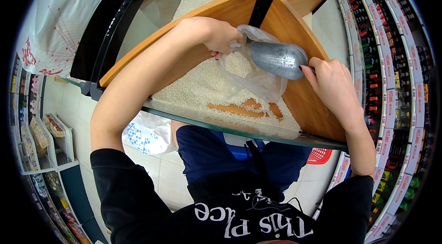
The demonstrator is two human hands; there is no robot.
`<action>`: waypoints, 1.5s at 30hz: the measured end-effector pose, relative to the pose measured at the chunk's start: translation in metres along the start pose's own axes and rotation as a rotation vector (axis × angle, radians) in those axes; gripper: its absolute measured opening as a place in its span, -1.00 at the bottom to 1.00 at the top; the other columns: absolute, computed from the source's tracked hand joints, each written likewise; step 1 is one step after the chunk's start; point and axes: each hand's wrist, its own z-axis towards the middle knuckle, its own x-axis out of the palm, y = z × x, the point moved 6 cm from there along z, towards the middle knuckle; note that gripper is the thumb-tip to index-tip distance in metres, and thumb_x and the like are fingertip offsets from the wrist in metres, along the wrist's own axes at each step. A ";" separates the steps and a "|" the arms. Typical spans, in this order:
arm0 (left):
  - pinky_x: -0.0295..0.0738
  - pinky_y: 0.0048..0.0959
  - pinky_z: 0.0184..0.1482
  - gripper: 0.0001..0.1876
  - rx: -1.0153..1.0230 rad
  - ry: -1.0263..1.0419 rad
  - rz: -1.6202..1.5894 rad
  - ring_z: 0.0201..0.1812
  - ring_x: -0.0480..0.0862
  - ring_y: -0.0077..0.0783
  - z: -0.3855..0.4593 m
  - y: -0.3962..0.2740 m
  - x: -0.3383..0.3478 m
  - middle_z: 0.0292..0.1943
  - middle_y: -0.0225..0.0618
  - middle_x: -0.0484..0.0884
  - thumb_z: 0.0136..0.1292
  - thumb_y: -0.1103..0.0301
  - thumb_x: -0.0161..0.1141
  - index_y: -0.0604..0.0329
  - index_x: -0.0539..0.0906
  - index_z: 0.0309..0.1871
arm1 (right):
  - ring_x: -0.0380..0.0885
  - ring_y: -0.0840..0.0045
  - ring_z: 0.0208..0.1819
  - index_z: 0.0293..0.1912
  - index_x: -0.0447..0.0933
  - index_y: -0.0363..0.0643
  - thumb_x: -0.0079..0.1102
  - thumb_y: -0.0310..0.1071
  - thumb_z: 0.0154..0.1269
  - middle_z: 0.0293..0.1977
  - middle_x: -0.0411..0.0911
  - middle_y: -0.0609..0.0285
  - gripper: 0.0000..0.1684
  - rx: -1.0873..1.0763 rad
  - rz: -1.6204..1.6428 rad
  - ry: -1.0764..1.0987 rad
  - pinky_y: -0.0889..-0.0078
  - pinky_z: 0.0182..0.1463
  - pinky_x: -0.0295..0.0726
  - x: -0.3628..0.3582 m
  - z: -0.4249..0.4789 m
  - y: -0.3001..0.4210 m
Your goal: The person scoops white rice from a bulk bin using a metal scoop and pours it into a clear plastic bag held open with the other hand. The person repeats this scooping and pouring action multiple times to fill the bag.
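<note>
My left hand [224, 38] pinches the rim of a clear plastic bag [255, 81], which hangs over white rice [193, 85] in a wooden bin. My right hand [329, 80] grips the handle of a metal scoop [278, 59]. The scoop lies tilted with its front end at the bag's mouth and its rounded underside facing up. Whether rice is in the scoop cannot be seen. Bare patches of the wooden bottom show near the front of the bin.
A glass panel [241, 130] edges the bin's front, close to my body. Wooden dividers [300, 29] meet at a black post [261, 5]. Bottle shelves [390, 88] stand at the right. A white printed bag [148, 133] is below the bin, and a red basket [319, 156] is at the lower right.
</note>
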 end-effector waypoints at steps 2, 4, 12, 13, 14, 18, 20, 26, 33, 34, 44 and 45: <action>0.57 -0.34 -0.12 -0.48 0.003 0.009 0.008 -0.33 0.73 -0.33 0.000 -0.001 0.000 -0.44 -0.24 0.72 0.30 0.52 0.02 0.14 0.39 0.36 | 0.59 0.01 -0.46 -0.48 0.53 -0.30 0.24 -0.25 0.30 -0.58 0.55 -0.13 -0.67 -0.002 -0.007 -0.013 0.05 -0.34 0.58 -0.002 0.000 0.000; 0.56 -0.34 -0.12 -0.49 0.011 0.021 0.020 -0.33 0.74 -0.32 -0.001 -0.001 0.000 -0.41 -0.23 0.71 0.30 0.53 0.00 0.09 0.41 0.34 | 0.59 0.02 -0.46 -0.48 0.53 -0.28 0.25 -0.24 0.28 -0.59 0.54 -0.12 -0.68 -0.009 -0.024 -0.025 0.05 -0.34 0.57 -0.005 0.000 0.000; 0.53 -0.35 -0.13 -0.53 0.014 -0.032 0.041 -0.31 0.68 -0.37 -0.017 -0.008 -0.011 -0.42 -0.26 0.61 0.32 0.51 -0.05 -0.06 0.51 0.29 | 0.57 0.07 -0.53 -0.57 0.54 -0.23 0.26 -0.29 0.14 -0.65 0.52 -0.05 -0.74 -0.103 -0.047 -0.009 0.12 -0.42 0.54 -0.012 -0.002 0.003; 0.53 -0.36 -0.13 -0.53 0.014 -0.031 0.035 -0.32 0.66 -0.39 -0.016 -0.009 -0.012 -0.45 -0.29 0.59 0.31 0.50 -0.05 -0.07 0.51 0.29 | 0.57 0.08 -0.54 -0.58 0.55 -0.23 0.25 -0.30 0.13 -0.65 0.51 -0.05 -0.74 -0.104 -0.051 0.006 0.12 -0.43 0.54 -0.011 -0.002 0.004; 0.52 -0.37 -0.14 -0.53 0.037 -0.032 0.005 -0.35 0.63 -0.40 -0.015 -0.010 -0.013 -0.48 -0.32 0.57 0.30 0.49 -0.04 -0.05 0.51 0.28 | 0.57 0.08 -0.54 -0.58 0.55 -0.23 0.25 -0.30 0.13 -0.66 0.51 -0.04 -0.74 -0.104 -0.054 0.012 0.12 -0.43 0.54 -0.009 -0.003 0.005; 0.50 -0.43 -0.19 -0.53 0.112 -0.084 -0.093 -0.43 0.55 -0.49 -0.021 -0.015 -0.023 -0.58 -0.39 0.47 0.24 0.50 -0.04 0.06 0.53 0.25 | 0.57 0.09 -0.54 -0.58 0.55 -0.23 0.25 -0.29 0.12 -0.67 0.51 -0.03 -0.74 -0.114 -0.058 -0.004 0.13 -0.43 0.54 -0.014 -0.004 0.008; 0.48 -0.44 -0.24 -0.53 0.186 -0.161 -0.149 -0.47 0.50 -0.55 -0.024 -0.016 -0.029 -0.61 -0.41 0.42 0.20 0.51 -0.04 0.13 0.55 0.21 | 0.58 0.10 -0.55 -0.58 0.56 -0.22 0.25 -0.28 0.12 -0.67 0.51 -0.03 -0.74 -0.103 -0.062 -0.026 0.13 -0.43 0.54 -0.017 -0.003 0.008; 0.36 -0.40 -0.42 -0.58 0.468 -0.521 -0.146 -0.58 0.38 -0.57 -0.026 -0.022 -0.052 -0.65 -0.42 0.33 0.13 0.53 -0.01 0.21 0.61 0.09 | 0.58 0.13 -0.57 -0.55 0.60 -0.22 0.27 -0.27 0.11 -0.67 0.52 -0.01 -0.77 -0.035 -0.073 -0.121 0.18 -0.43 0.55 -0.027 -0.002 -0.001; 0.41 -0.39 -0.46 -0.65 0.413 -0.784 0.125 -0.65 0.46 -0.35 -0.029 -0.023 -0.054 -0.71 -0.26 0.38 0.10 0.49 0.05 0.19 0.66 -0.03 | 0.54 0.21 -0.63 -0.53 0.62 -0.20 0.28 -0.27 0.08 -0.71 0.49 0.07 -0.79 -0.014 -0.077 -0.253 0.29 -0.49 0.50 -0.053 -0.003 -0.005; 0.42 -0.39 -0.46 -0.66 0.413 -0.814 0.149 -0.65 0.47 -0.34 -0.029 -0.022 -0.054 -0.71 -0.25 0.40 0.10 0.48 0.06 0.18 0.67 -0.05 | 0.54 0.21 -0.64 -0.54 0.62 -0.20 0.28 -0.27 0.08 -0.72 0.48 0.07 -0.79 -0.002 -0.073 -0.250 0.30 -0.50 0.49 -0.056 -0.003 -0.005; 0.27 -0.28 -0.09 -0.69 0.513 -0.861 0.408 -0.34 0.57 -0.25 -0.038 -0.033 -0.064 -0.49 -0.24 0.56 0.04 0.31 0.16 -0.01 0.73 -0.11 | 0.48 0.29 -0.72 -0.56 0.54 -0.26 0.25 -0.40 0.06 -0.75 0.42 0.08 -0.83 -0.055 0.095 -0.257 0.36 -0.57 0.41 -0.078 -0.009 -0.010; 0.27 -0.29 0.03 -0.71 0.526 -0.922 0.405 -0.36 0.57 -0.28 -0.036 -0.027 -0.060 -0.54 -0.27 0.55 0.05 0.35 0.15 0.00 0.74 -0.13 | 0.49 0.30 -0.72 -0.56 0.54 -0.26 0.24 -0.40 0.06 -0.75 0.42 0.09 -0.83 -0.114 0.136 -0.248 0.37 -0.57 0.41 -0.070 -0.006 -0.006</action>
